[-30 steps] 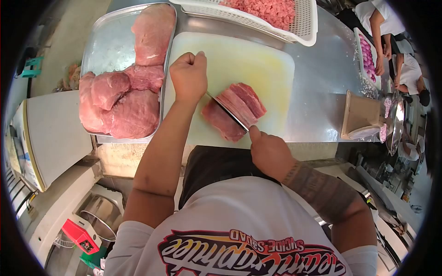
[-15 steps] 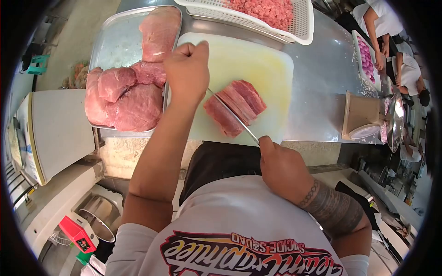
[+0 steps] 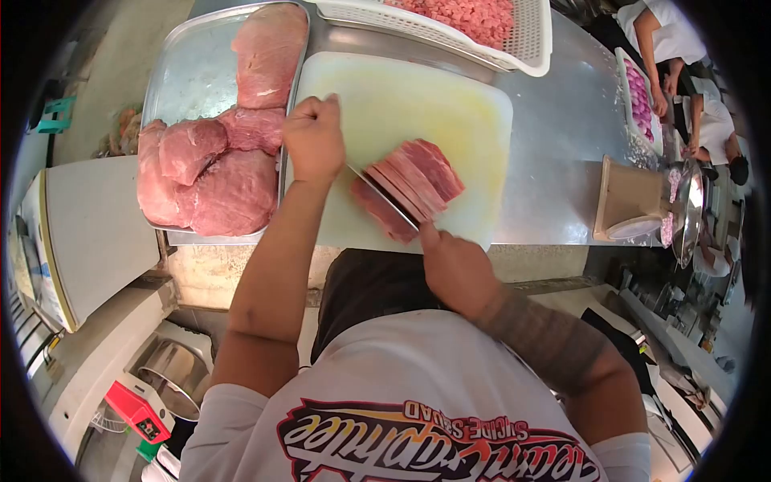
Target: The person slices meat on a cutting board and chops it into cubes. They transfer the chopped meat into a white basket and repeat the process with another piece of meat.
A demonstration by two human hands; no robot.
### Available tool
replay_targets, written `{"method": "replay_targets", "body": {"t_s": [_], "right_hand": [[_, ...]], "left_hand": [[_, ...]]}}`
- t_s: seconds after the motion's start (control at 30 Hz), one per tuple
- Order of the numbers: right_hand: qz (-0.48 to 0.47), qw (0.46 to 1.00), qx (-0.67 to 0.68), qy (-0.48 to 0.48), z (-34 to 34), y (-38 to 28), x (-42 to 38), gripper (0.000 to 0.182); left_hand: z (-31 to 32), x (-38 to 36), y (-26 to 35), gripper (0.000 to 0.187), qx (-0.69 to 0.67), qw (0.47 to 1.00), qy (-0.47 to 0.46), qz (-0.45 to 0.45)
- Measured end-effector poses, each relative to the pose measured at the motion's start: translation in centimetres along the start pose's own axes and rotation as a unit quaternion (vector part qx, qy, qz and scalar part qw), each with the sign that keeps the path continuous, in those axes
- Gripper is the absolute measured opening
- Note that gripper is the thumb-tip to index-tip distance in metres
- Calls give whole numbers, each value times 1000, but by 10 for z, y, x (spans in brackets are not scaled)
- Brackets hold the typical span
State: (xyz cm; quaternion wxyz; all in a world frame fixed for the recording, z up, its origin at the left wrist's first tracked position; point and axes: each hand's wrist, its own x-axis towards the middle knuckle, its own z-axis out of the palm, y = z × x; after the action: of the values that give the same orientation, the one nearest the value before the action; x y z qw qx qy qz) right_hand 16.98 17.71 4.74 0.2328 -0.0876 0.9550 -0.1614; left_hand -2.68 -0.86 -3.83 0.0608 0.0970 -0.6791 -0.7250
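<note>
Red meat (image 3: 422,173), cut into slices that lean together, lies on the pale cutting board (image 3: 474,104). My right hand (image 3: 458,269) is closed round the handle of a knife (image 3: 389,198), whose blade stands in the meat between the slices and the lower left piece. My left hand (image 3: 313,140) is in a fist over the board's left edge, near the blade's far end; what it holds, if anything, is hidden. Big pieces of meat (image 3: 233,193) fill much of the metal tray (image 3: 165,60) beside the board.
Behind the board stands a white perforated basket (image 3: 526,40) of diced meat (image 3: 474,20). A tan container (image 3: 622,197) sits at the right of the metal table (image 3: 554,161). Further right, other people's hands (image 3: 662,92) are by a white tray of purple pieces (image 3: 638,96).
My right hand and the knife have moved left and slightly up over the meat, with another thin slice now showing. My left fist has shifted left and a little down.
</note>
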Motion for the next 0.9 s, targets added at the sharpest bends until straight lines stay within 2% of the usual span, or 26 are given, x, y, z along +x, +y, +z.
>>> {"method": "replay_targets", "body": {"t_s": [0.03, 0.2, 0.37, 0.47, 0.57, 0.67, 0.87, 0.9], "right_hand": [[-6, 1000, -14, 17, 7, 1, 5, 20], [-14, 999, -26, 45, 0, 10, 2, 20], [11, 1000, -13, 14, -61, -26, -45, 16], [9, 1000, -5, 3, -61, -27, -58, 15], [9, 1000, -18, -17, -59, -26, -52, 14], [16, 999, -20, -39, -53, -26, -42, 14], [17, 999, -17, -43, -37, -26, -19, 15], [17, 999, -12, -37, -33, -26, -15, 15]], "left_hand": [[-2, 3, -1, 47, 15, 1000, 1, 20], [6, 11, 9, 47, 4, 1000, -7, -9], [13, -19, 84, 46, -80, 995, 6, -56], [14, -28, 64, 46, -43, 997, 10, -68], [12, -27, 54, 46, -67, 995, 7, -70], [12, -20, 46, 46, -18, 996, 12, -87], [3, -5, 18, 47, -44, 997, 24, -51], [1, -4, 15, 47, -65, 995, 27, -67]]}}
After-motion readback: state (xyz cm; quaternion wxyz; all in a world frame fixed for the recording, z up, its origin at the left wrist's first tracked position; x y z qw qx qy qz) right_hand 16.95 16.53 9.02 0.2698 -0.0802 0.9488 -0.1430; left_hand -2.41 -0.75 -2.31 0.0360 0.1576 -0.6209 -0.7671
